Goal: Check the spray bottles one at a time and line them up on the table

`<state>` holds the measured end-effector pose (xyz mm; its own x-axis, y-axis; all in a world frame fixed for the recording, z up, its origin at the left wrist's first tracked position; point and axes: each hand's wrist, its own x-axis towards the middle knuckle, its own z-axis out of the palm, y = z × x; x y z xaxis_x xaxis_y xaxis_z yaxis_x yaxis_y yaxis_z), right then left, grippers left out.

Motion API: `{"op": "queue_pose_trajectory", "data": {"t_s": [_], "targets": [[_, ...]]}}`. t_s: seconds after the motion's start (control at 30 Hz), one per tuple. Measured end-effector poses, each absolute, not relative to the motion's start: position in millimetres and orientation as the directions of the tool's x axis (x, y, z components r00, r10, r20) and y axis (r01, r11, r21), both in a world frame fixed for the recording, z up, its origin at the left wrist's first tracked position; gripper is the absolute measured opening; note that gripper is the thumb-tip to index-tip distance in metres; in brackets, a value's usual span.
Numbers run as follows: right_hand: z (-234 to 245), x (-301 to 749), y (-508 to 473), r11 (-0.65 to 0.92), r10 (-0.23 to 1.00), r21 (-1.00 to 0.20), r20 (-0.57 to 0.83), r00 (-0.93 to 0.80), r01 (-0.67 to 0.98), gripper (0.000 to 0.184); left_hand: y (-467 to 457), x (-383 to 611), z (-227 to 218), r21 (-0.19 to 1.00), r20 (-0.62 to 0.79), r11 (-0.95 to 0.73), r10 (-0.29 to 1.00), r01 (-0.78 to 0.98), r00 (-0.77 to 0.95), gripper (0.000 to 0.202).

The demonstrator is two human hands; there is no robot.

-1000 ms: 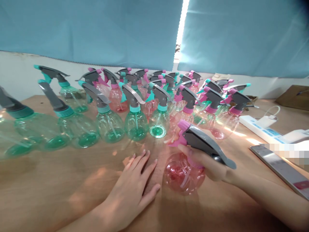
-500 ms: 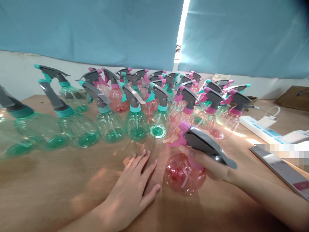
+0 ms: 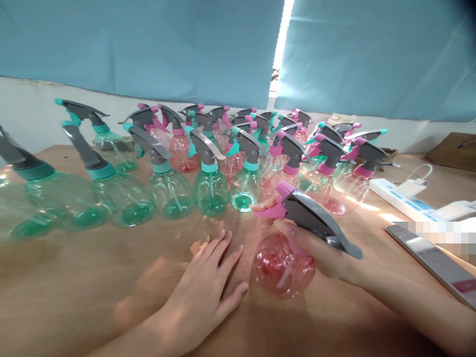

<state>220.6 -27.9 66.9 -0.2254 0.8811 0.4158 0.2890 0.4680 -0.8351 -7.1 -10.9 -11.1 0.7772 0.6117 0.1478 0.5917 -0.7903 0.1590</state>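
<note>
My right hand (image 3: 316, 245) is wrapped round the neck of a pink spray bottle (image 3: 282, 267), with a finger at its pink trigger. The bottle has a grey and pink spray head and a clear pink round body with a pale tube inside. My left hand (image 3: 208, 282) lies flat on the wooden table (image 3: 122, 277), fingers spread, just left of that bottle and holding nothing. Beyond my hands stands a row of green spray bottles, the nearest being one with a turquoise collar (image 3: 246, 191) and another beside it (image 3: 211, 193).
Several more pink and green spray bottles (image 3: 182, 148) crowd the back of the table. To the right lie a white power strip (image 3: 401, 198) with plugs and a flat grey metallic object (image 3: 427, 263). A brown box (image 3: 453, 153) sits at the far right, and blue curtains (image 3: 148, 49) hang behind.
The pink spray bottle in my right hand has shifted very slightly left and up, and the finger at the trigger has moved a little. My left hand stays in place.
</note>
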Motion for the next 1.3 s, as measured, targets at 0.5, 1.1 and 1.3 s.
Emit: {"op": "queue_pose_trajectory", "data": {"t_s": [0.5,1.1,1.3], "targets": [[63.8,218.2,-27.2,0.471,0.881,-0.854,0.444,-0.163,0.222,0.008,-9.7,-6.2,-11.2,0.189,0.151,-0.78,0.623,0.596,0.767,0.054],[64.4,222.6,-29.3,0.412,0.911,-0.841,0.38,-0.161,0.35,0.008,-10.5,-4.8,-7.0,0.169,0.09,-0.77,0.634,0.615,0.768,0.055],[64.5,219.6,-29.2,0.353,0.936,-0.873,0.326,-0.137,0.335,0.023,-11.1,-5.6,-7.9,0.182,0.117,-0.773,0.63,0.607,0.768,0.054]]}}
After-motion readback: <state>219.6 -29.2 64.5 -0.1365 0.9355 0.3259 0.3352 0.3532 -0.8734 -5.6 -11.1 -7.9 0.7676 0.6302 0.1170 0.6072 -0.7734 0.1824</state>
